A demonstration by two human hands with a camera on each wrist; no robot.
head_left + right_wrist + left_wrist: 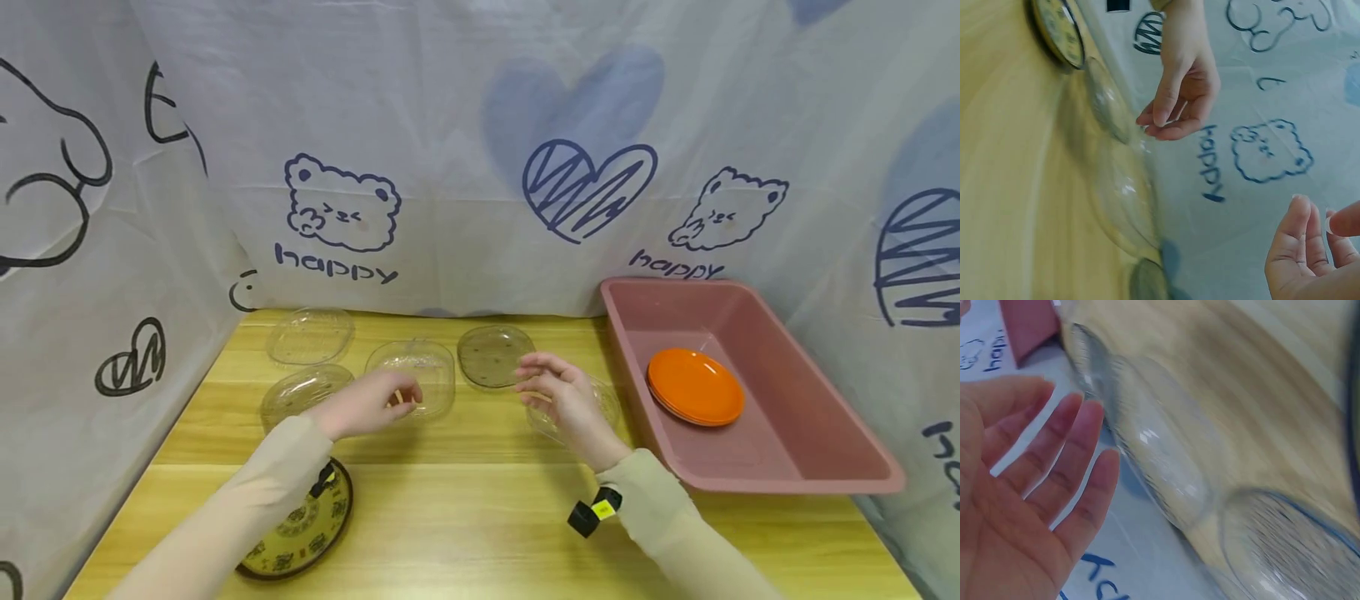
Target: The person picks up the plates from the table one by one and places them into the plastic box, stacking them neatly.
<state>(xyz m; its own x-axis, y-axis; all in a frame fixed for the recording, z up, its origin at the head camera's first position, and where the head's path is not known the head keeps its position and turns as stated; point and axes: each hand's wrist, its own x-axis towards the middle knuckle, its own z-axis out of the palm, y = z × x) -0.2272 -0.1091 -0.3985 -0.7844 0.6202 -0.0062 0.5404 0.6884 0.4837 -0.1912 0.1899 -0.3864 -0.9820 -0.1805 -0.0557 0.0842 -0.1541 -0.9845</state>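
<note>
My left hand (pixel 371 402) hangs above the table with its fingers loosely bent and nothing in them. Just beyond it is a clear plastic dish (pixel 438 367); a second clear dish (pixel 300 387) lies partly behind the wrist. In the left wrist view this hand (pixel 1047 475) has its fingers spread apart. Over the right part of the table, my right hand (pixel 566 404) is also bare, fingers relaxed. A clear dish (pixel 607 404) is partly hidden beneath it, and a smoky grey dish (pixel 491 354) lies beyond its fingertips.
Another clear dish (pixel 311 333) lies at the back left. A round yellow patterned piece with a dark rim (pixel 315 533) is partly covered by the left sleeve. On the right stands a pink tub (pixel 810 400) holding stacked orange plates (pixel 697 387). Printed cloth (pixel 450 167) hangs behind the table.
</note>
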